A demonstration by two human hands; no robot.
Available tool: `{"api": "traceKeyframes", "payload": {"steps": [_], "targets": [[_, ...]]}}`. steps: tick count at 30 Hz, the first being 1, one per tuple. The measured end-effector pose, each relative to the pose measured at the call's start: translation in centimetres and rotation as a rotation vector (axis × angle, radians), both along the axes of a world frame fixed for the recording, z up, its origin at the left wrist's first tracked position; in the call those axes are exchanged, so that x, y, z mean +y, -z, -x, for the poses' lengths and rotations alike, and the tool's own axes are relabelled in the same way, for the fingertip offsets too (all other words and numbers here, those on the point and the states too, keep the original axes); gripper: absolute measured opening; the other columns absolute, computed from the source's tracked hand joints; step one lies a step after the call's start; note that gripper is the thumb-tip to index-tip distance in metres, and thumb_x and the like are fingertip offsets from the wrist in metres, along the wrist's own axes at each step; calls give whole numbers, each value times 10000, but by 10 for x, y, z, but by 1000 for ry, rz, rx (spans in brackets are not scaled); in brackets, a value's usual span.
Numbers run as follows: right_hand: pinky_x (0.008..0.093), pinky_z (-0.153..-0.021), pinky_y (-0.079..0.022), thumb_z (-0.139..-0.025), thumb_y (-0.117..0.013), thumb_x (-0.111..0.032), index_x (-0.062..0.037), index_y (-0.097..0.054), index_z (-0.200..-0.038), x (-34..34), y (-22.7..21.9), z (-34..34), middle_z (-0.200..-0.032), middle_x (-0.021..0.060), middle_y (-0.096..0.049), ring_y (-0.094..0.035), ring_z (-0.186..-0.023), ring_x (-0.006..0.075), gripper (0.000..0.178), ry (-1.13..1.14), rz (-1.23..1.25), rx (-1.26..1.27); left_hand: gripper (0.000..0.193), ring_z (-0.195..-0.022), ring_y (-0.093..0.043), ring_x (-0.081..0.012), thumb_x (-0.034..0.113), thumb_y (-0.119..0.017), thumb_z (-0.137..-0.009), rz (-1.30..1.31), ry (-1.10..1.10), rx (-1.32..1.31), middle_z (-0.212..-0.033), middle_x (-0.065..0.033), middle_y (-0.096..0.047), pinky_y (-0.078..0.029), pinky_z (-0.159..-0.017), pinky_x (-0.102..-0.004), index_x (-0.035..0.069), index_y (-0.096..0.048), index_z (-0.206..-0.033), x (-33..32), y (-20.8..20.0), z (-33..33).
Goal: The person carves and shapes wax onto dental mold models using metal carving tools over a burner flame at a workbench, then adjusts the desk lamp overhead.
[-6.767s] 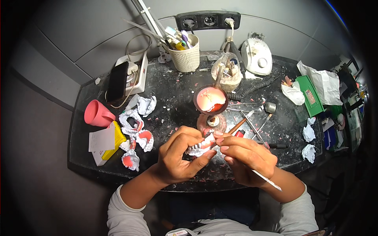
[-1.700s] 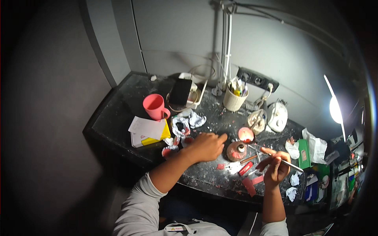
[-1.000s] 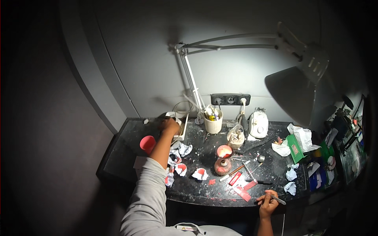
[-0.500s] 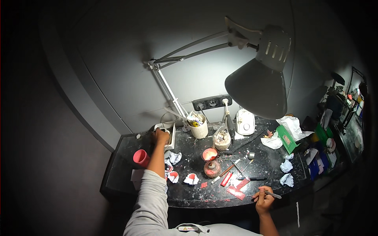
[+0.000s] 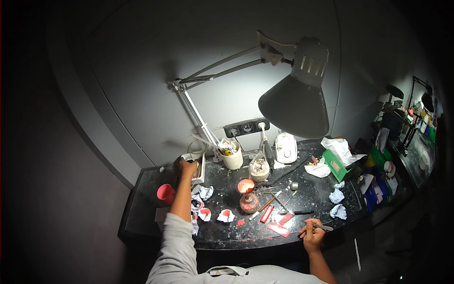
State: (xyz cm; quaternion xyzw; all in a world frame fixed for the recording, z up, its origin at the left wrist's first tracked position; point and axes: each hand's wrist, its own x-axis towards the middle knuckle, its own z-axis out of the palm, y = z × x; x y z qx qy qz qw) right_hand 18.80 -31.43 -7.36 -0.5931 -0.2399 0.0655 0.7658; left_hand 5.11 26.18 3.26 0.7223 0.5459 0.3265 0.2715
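Note:
At the far left of the bench, my left hand reaches over a white tray; its fingertips are hidden, so I cannot tell whether it grips anything. A pink cup stands beside my left forearm. By the front edge, my right hand is closed around a small metal spatula, its blade pointing right. Left of that hand lie red wax sheets and a red stick-like piece. Red and white moulded pieces sit in front of my left arm.
A desk lamp hangs over the bench. A round burner-like jar, a red bowl, a tool cup and a bag of powder stand mid-bench. A green box and crumpled paper lie right.
The view has shifted slightly, so the lamp and bench appear further left. My left hand stays over the white tray, and my right hand still holds the spatula.

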Motion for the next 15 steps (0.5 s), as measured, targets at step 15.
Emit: {"api": "traceKeyframes", "payload": {"steps": [15], "targets": [[206, -400, -378, -1076, -548, -201, -17, -563, -1005, -3, -10, -7, -638, 105, -642, -495, -407, 84, 198, -11, 39, 63, 531, -1432, -451, -392, 345, -679, -952, -984, 1024, -210, -1437, -276, -548, -350, -1153, -589, 152, -569, -1434, -391, -261, 120]]}}
